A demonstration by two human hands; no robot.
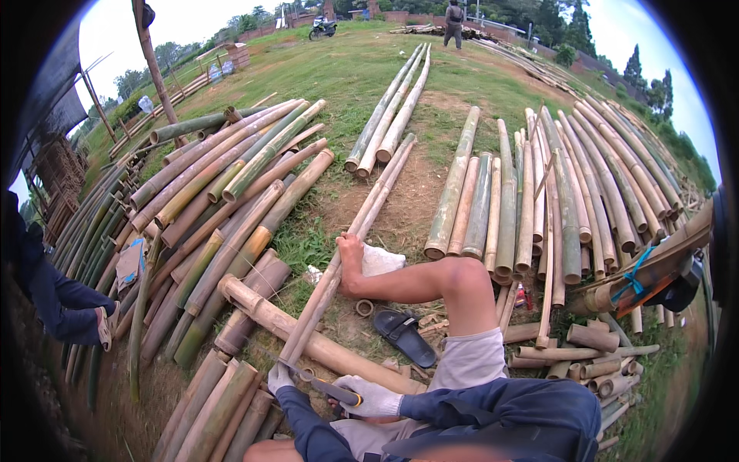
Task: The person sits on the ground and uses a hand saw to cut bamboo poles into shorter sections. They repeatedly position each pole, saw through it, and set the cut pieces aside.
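A long, thin bamboo pole (pixel 315 302) runs away from me, resting across a thicker bamboo log (pixel 339 356) on the ground. My left hand (pixel 280 377), in a pale work glove, grips this pole near its close end. A handsaw (pixel 339 393) with a dark and yellow handle is held in my gloved right hand (pixel 371 396). Its narrow blade points left, across the pole just ahead of my left hand; how deep the teeth sit cannot be made out. My bare foot (pixel 351 258) presses on the pole farther along.
Bamboo poles (pixel 254 208) are heaped on the left, and more poles (pixel 554 192) lie in rows on the right. A black sandal (pixel 405 337), a bamboo ring (pixel 364 307) and a white sack (pixel 382 260) lie by my leg. Short offcuts (pixel 596 362) are piled right. Another person's legs (pixel 73 308) show left.
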